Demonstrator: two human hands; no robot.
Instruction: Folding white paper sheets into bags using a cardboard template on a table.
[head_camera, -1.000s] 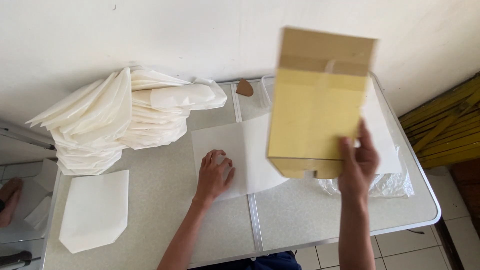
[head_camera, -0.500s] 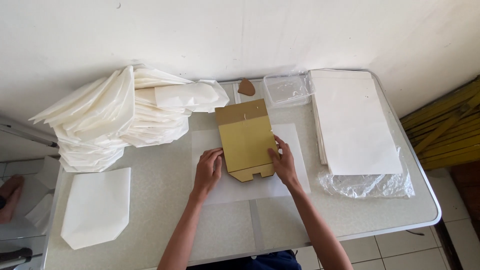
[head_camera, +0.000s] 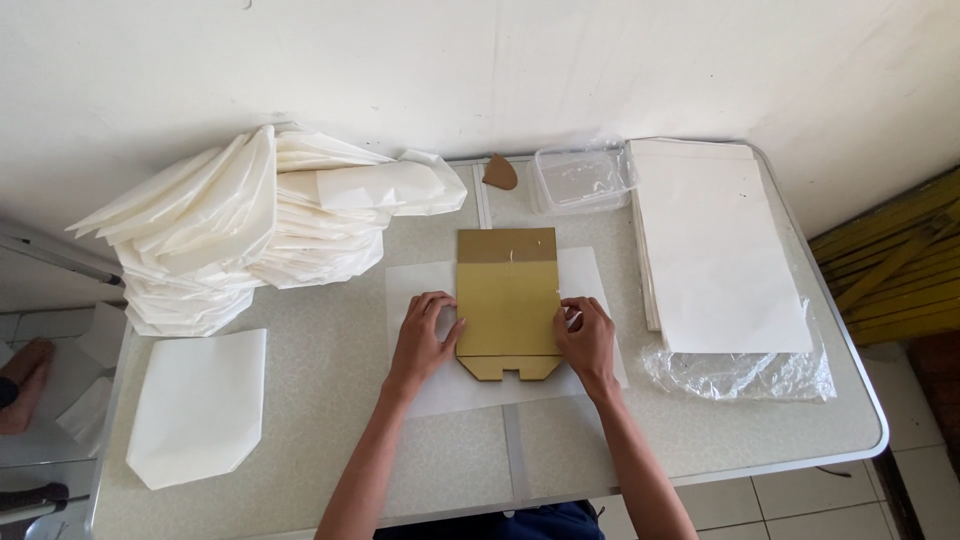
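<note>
A brown cardboard template (head_camera: 507, 302) lies flat in the middle of the bench (head_camera: 330, 400), centred on a single white paper sheet (head_camera: 420, 290) so that paper shows on both sides of it. The left hand (head_camera: 424, 335) rests at the template's left edge and the right hand (head_camera: 588, 335) at its right edge, fingers spread narrow and pressing down, gripping nothing, which seems to keep the card from sliding. Folded white bags (head_camera: 240, 225) pile at far left, one finished bag (head_camera: 198, 405) near left. A stack of white sheets (head_camera: 718, 250) sits right, beside a clear plastic tub (head_camera: 580, 178).
</note>
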